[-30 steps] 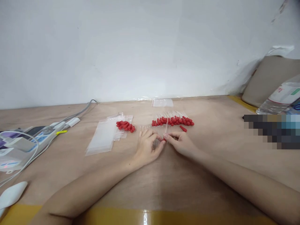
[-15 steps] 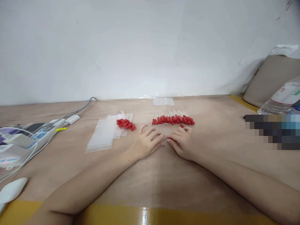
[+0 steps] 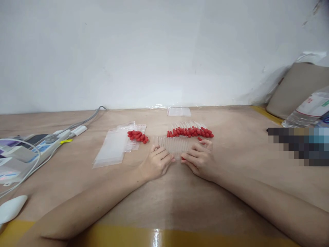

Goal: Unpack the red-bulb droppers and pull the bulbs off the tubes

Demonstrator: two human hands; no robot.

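Observation:
Both hands rest on a wooden table [image 3: 231, 192] at a row of clear glass dropper tubes [image 3: 172, 142] lying side by side. My left hand [image 3: 156, 162] has its fingers curled at the row's near left edge. My right hand [image 3: 199, 158] has its fingers bent at the near right edge, with a small red bit at its fingertips. Behind the tubes lies a row of droppers with red rubber bulbs [image 3: 190, 131]. One loose red bulb [image 3: 199, 138] sits just beyond my right hand. A small heap of red bulbs [image 3: 138, 136] lies to the left.
Clear plastic bags [image 3: 113, 147] lie left of the heap, another bag [image 3: 179, 111] by the wall. A power strip with cables [image 3: 43, 145] and a white object [image 3: 11, 208] are at the left. A beige bag [image 3: 295, 87] and plastic bottle [image 3: 307, 111] stand at the right.
A second ago both hands pinched one tube with a red bulb above the row. They then came down flat over the tubes and have now drawn back to the row's near edge.

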